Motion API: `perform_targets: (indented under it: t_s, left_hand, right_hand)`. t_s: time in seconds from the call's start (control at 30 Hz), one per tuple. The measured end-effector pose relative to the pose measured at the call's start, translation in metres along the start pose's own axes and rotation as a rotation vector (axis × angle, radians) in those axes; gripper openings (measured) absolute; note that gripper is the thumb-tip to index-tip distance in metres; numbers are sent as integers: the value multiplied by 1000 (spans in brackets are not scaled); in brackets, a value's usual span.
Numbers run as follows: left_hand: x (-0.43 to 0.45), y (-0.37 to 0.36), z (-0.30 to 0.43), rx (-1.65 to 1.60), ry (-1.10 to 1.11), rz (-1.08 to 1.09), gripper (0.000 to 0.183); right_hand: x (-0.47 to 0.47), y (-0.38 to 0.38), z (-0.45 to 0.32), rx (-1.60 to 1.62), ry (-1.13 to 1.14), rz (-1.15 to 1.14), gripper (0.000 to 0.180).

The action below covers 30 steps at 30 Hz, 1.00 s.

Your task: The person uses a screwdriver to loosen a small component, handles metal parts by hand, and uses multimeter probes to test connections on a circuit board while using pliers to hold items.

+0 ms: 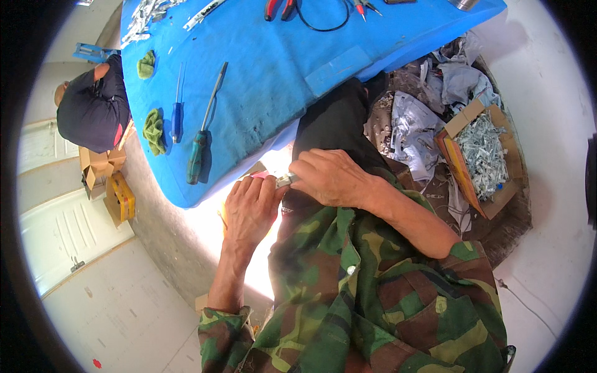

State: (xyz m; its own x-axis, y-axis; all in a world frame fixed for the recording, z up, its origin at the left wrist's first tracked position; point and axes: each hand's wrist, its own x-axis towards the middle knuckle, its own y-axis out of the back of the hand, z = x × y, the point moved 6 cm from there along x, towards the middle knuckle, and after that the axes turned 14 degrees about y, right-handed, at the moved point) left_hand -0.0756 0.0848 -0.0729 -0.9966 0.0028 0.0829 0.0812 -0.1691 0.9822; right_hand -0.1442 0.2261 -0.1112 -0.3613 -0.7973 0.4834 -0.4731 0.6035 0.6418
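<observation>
Both my hands meet over my lap, just off the edge of a blue cloth-covered table [261, 88]. My left hand [252, 205] grips one end of a small pale metallic piece [282, 181]. The other end is pinched in the fingers of my right hand [329, 177]; what exactly the piece is cannot be told, as the fingers cover much of it. On the cloth lie a screwdriver with a green handle [197, 156], a thinner screwdriver with a blue handle [176, 121] and two crumpled green cloths [153, 132] [146, 65].
Red-handled pliers [280, 7], probe leads [361, 9] and a heap of metallic strips [144, 18] lie at the table's far side. At right stands a cardboard box [459, 161] of shredded strips beside plastic bags [413, 130]. Another person [93, 107] sits at left near cardboard boxes [119, 198].
</observation>
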Motion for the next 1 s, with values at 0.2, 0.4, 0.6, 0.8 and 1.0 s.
perform_targets:
  t_s: [0.2,0.4,0.6,0.8,1.0]
  left_hand:
    - [-4,-7,0,-7,4,32,26]
    - [-4,-13,-3,-17,81,9,27]
    - [-4,-17,-4,-38,109,-76,25]
    - [-1,-17,-6,-55,131,-110,24]
    - [-2,-21,-4,-67,206,-92,26]
  right_hand:
    - [2,2,-1,-18,40,41,26]
    - [0,-3,8,-15,40,15,26]
    - [-6,-8,10,-28,41,61,26]
    - [-2,-5,9,-57,24,93,26]
    - [-2,-7,11,-66,-11,114,25]
